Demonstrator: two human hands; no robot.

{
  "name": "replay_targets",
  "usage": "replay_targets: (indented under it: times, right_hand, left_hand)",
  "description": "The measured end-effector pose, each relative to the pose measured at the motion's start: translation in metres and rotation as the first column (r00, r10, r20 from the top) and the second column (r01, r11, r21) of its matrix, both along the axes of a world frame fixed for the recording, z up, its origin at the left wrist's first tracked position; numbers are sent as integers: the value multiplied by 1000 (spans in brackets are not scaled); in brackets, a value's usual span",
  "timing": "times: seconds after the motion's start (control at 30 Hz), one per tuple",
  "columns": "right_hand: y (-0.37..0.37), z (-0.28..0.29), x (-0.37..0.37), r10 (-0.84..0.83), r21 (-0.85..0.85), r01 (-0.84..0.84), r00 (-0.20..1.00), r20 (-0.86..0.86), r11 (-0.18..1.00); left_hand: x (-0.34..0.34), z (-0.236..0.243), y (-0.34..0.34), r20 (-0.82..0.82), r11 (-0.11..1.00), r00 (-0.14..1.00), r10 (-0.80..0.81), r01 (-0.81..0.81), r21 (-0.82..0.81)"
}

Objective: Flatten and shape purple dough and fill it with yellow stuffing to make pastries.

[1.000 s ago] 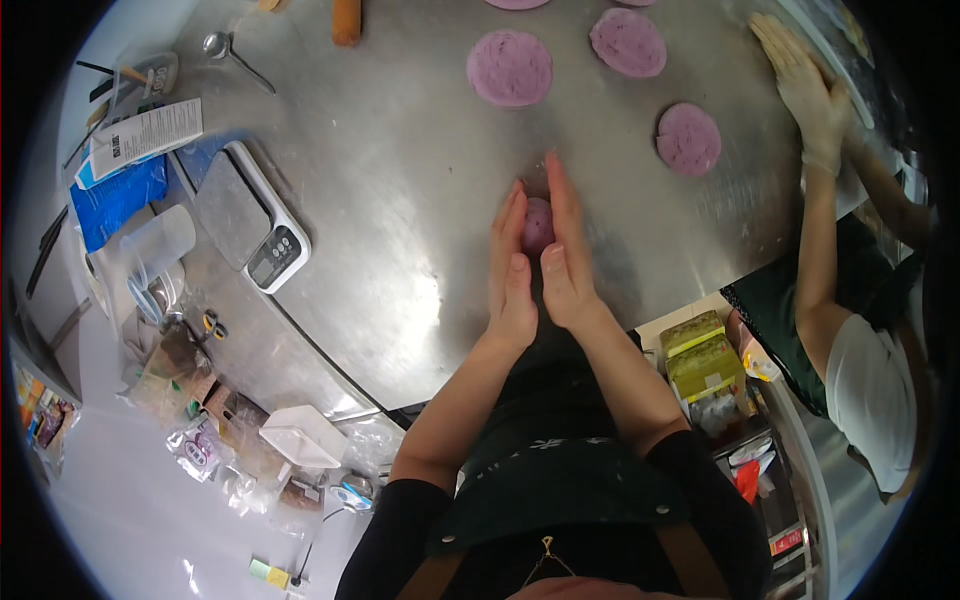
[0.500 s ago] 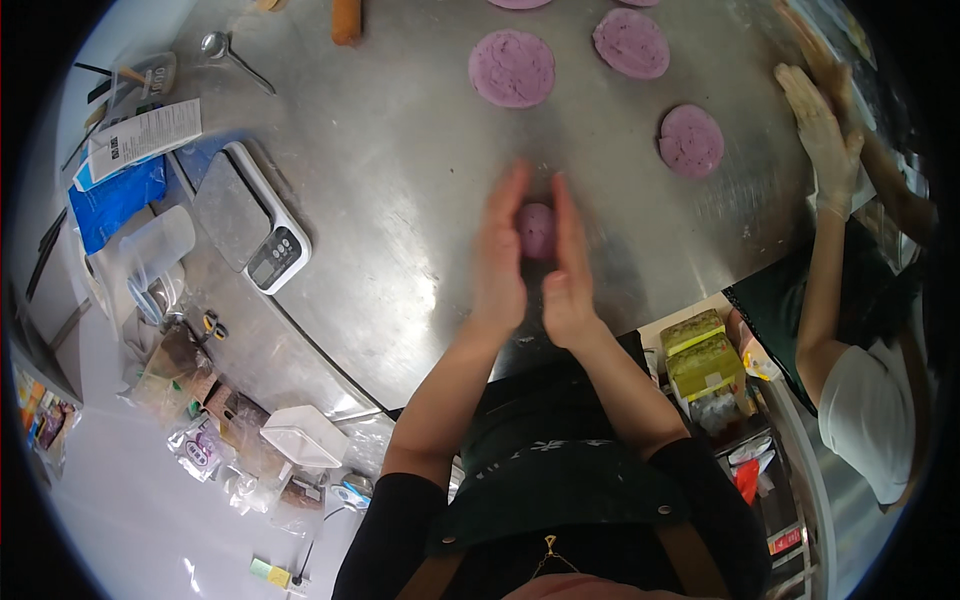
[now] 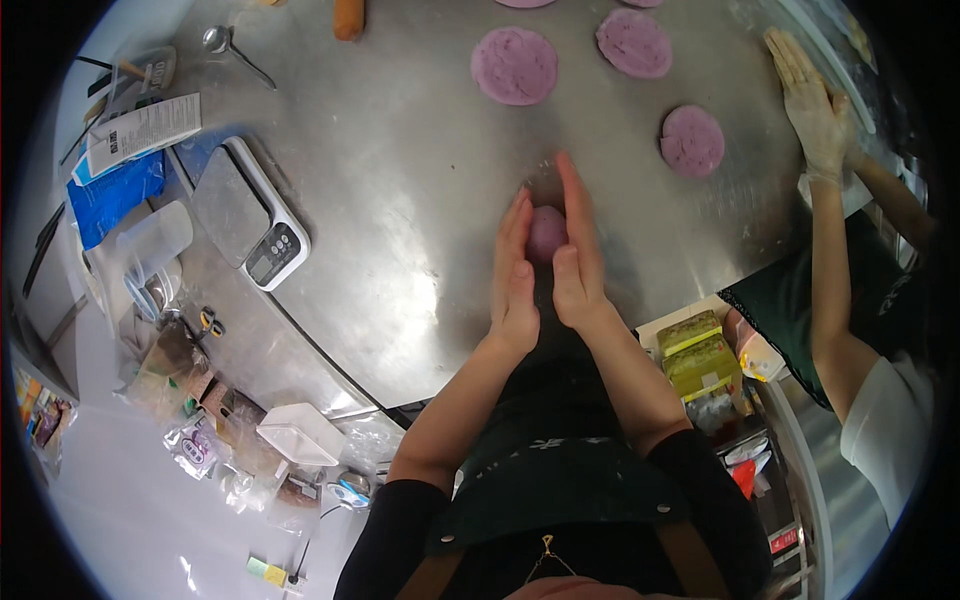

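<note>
A small purple dough ball (image 3: 547,235) sits between my two hands, low over or on the steel worktop. My left hand (image 3: 514,270) lies against its left side, palm inward with the fingers stretched forward. On the other side my right hand (image 3: 579,250) presses in the same way, its thumb along the near side of the ball. Together the palms hold the ball; its underside is hidden. Ahead lie flattened purple dough rounds, among them a large round (image 3: 514,66), another to its right (image 3: 634,43) and a smaller one (image 3: 692,141) nearer my right hand.
A kitchen scale (image 3: 262,225) stands left on the worktop (image 3: 390,180), with a metal scoop (image 3: 236,55) and a blue packet (image 3: 115,200) beyond. A wooden rolling pin (image 3: 348,18) lies at the far edge. At right, a co-worker's gloved hand (image 3: 815,120) reaches over the table.
My hands and the dough ball have shifted slightly right; the hands, blurred before, are now sharper. The co-worker's hands at the right have also changed position.
</note>
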State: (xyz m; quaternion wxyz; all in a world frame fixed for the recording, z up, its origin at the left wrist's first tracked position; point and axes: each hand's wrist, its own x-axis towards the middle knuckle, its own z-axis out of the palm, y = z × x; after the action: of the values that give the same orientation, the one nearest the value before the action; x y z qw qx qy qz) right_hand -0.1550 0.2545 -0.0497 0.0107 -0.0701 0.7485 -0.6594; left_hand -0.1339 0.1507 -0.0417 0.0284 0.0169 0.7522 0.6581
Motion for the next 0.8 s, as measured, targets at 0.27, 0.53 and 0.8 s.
replay_targets:
  times: [0.27,0.53,0.8]
  right_hand:
    - [0,4,4,-13,23,13,1000,-17,1000]
    - [-2,2,14,-60,31,61,998,-34,998]
    - [-3,-3,17,-114,6,115,991,-68,993]
  left_hand:
    - [0,-2,6,-61,1000,998,26,-25,16]
    - [-5,0,1,32,997,996,-80,80,3]
    - [-10,-6,-4,3,996,996,-92,92,-16]
